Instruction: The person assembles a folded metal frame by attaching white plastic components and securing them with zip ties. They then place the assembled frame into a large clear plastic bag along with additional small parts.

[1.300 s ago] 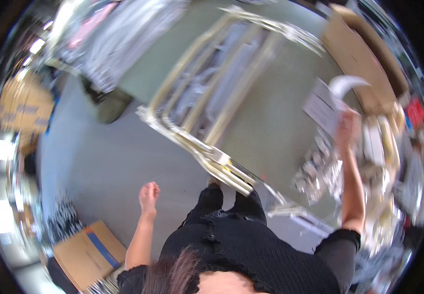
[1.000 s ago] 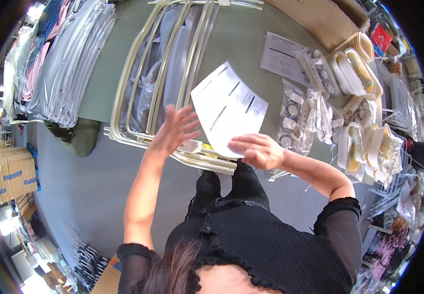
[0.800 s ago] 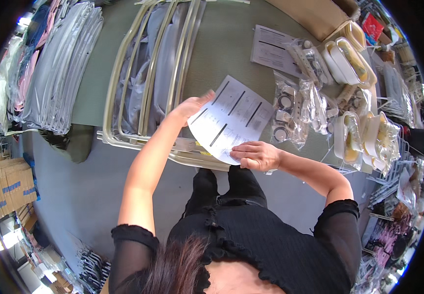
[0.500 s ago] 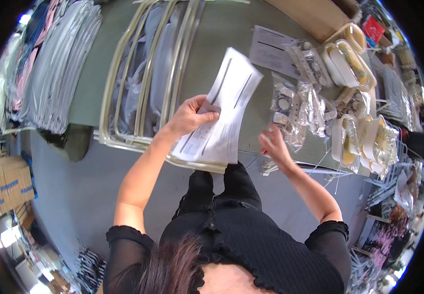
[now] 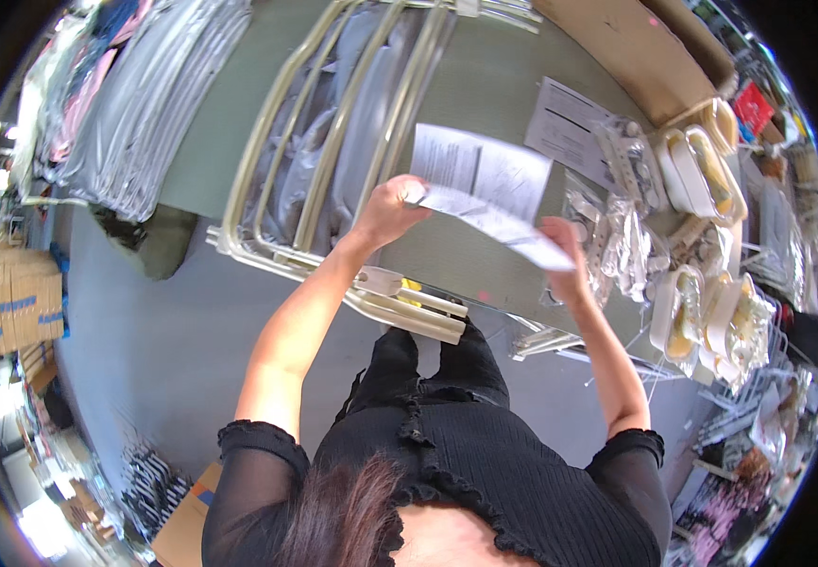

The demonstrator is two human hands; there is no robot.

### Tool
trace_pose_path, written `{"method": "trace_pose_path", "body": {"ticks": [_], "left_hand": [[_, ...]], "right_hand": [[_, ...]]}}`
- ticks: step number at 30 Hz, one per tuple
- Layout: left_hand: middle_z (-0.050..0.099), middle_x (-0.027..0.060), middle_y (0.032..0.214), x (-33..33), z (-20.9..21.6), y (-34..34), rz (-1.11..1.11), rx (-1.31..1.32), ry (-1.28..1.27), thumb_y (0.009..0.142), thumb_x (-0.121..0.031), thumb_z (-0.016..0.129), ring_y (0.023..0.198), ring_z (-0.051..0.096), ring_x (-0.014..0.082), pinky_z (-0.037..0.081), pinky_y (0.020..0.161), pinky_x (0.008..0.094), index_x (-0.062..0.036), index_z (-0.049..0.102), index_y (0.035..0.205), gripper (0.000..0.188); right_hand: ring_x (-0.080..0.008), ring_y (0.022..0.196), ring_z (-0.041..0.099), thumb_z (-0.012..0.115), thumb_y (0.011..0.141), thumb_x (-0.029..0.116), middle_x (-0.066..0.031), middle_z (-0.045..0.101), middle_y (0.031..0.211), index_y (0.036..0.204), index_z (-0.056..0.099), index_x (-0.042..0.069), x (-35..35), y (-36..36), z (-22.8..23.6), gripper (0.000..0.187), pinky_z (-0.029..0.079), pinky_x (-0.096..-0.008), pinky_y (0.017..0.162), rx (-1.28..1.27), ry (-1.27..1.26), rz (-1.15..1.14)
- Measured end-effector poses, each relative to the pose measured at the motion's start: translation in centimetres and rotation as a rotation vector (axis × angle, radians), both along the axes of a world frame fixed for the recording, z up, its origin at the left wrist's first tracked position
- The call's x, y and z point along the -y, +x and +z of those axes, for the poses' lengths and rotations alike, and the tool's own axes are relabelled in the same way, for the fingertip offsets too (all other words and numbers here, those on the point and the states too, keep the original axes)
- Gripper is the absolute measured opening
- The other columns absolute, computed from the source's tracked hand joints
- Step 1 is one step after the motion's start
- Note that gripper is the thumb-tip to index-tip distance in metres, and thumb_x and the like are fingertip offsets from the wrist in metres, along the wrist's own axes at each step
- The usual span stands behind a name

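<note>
A white printed sheet of paper [image 5: 480,168] is stretched between my hands above the table, bent so that its near part folds over. My left hand [image 5: 394,210] pinches its left edge, thumb and fingers closed. At the opposite end my right hand [image 5: 565,260] closes on the paper's right corner; its fingertips are partly blurred. Just left of the sheet lie cream tubular frames [image 5: 310,203] with grey plastic-wrapped pieces between them. Clear bags of small hardware [image 5: 624,236] are beside my right hand. A second printed sheet [image 5: 570,132] lies flat beyond them.
White oval tubs [image 5: 697,175] and further bagged tubs [image 5: 678,312] line the table's right side. A cardboard box [image 5: 617,47] stands at the far right. Grey plastic-wrapped flat pieces [image 5: 159,94] are stacked at the left. Cardboard bundles [image 5: 14,293] sit beyond the floor at left.
My right hand, apart from the paper before, has come up and taken its right end. The sheet has turned from upright to crosswise and bends into a fold. The view has shifted left.
</note>
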State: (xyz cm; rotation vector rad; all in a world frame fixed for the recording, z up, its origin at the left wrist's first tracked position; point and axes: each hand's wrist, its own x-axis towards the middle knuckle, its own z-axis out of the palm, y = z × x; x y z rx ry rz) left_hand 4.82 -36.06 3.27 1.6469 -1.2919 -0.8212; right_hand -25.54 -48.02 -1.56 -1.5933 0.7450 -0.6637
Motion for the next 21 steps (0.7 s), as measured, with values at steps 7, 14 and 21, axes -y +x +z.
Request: {"method": "trace_pose_path", "body": {"ticks": [7,14,21], "left_hand": [[0.056,0.0142,0.122,0.9,-5.7,0.6,-0.089,-0.081,0.418,0.078,-0.005,0.064,0.112,0.054,0.0244,0.043,0.094,0.0323,-0.0023,0.07,0.083,0.009],[0.062,0.0133,0.112,0.4,-7.7,1.2,-0.048,-0.241,0.354,0.076,-0.012,0.071,0.102,0.061,0.0226,0.048,0.088,0.0303,-0.0051,0.072,0.088,0.015],[0.06,0.0111,0.095,0.4,-8.0,0.6,0.04,0.192,0.262,0.075,-0.026,0.075,0.09,0.058,0.0233,0.046,0.082,0.0327,0.0009,0.068,0.086,0.03]], "right_hand": [[-0.0325,0.121,0.045,0.063,0.073,-0.006,-0.0094,0.038,0.142,0.129,0.05,0.016,-2.8,-0.2,-2.2,0.061,0.041,-0.0398,0.1,-0.67,-0.583,0.396],[-0.0312,0.106,0.054,0.066,0.074,0.006,-0.0076,0.058,0.121,0.101,0.064,0.01,-3.6,0.9,-2.9,0.027,0.045,-0.0385,0.09,-0.57,-0.575,0.254],[-0.0381,0.084,0.057,0.064,0.077,0.018,-0.0191,0.06,0.083,0.078,0.06,0.0,-2.9,3.3,-4.8,0.019,0.045,-0.0445,0.071,-0.683,-0.026,-0.215]]}}
